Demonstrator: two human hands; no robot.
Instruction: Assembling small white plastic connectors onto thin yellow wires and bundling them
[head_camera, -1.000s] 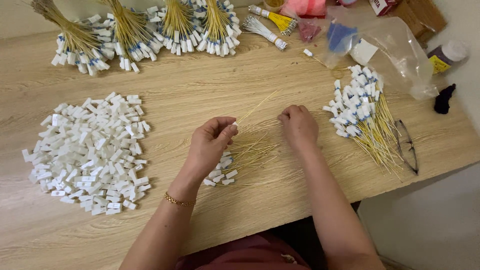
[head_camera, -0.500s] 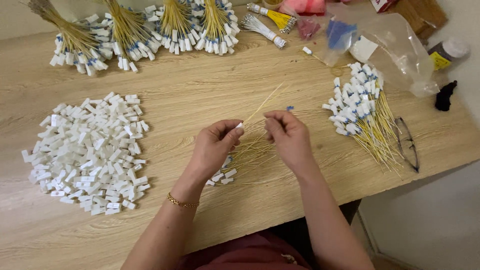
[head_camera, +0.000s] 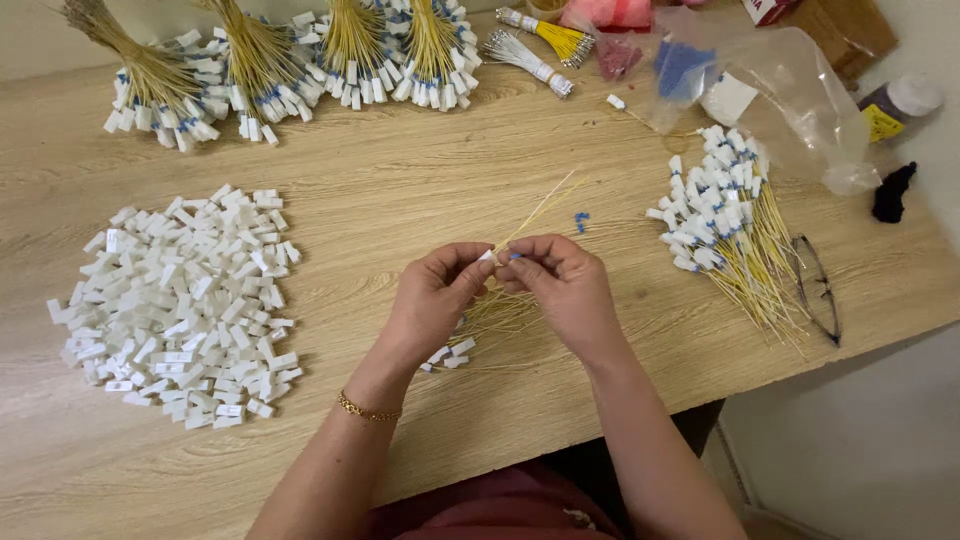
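My left hand (head_camera: 437, 295) pinches a small white connector (head_camera: 486, 256) at its fingertips. My right hand (head_camera: 562, 285) meets it, gripping a thin yellow wire (head_camera: 540, 208) with a blue tip that slants up and away to the right. Both hands hover over a loose bunch of yellow wires (head_camera: 497, 312) and a few white connectors (head_camera: 448, 354) on the wooden table (head_camera: 400, 180). A big heap of white connectors (head_camera: 185, 305) lies to the left. A pile of finished wires with white ends (head_camera: 725, 225) lies to the right.
Tied bundles of yellow wires with white ends (head_camera: 300, 55) line the far edge. Clear plastic bags (head_camera: 760, 85), a small bottle (head_camera: 895, 105), a black object (head_camera: 890, 192) and eyeglasses (head_camera: 818, 290) sit at the right. A tiny blue piece (head_camera: 582, 219) lies near the raised wire.
My hands were apart over the wire bunch; they came together, and the right hand brought a yellow wire's tip to the connector held in the left.
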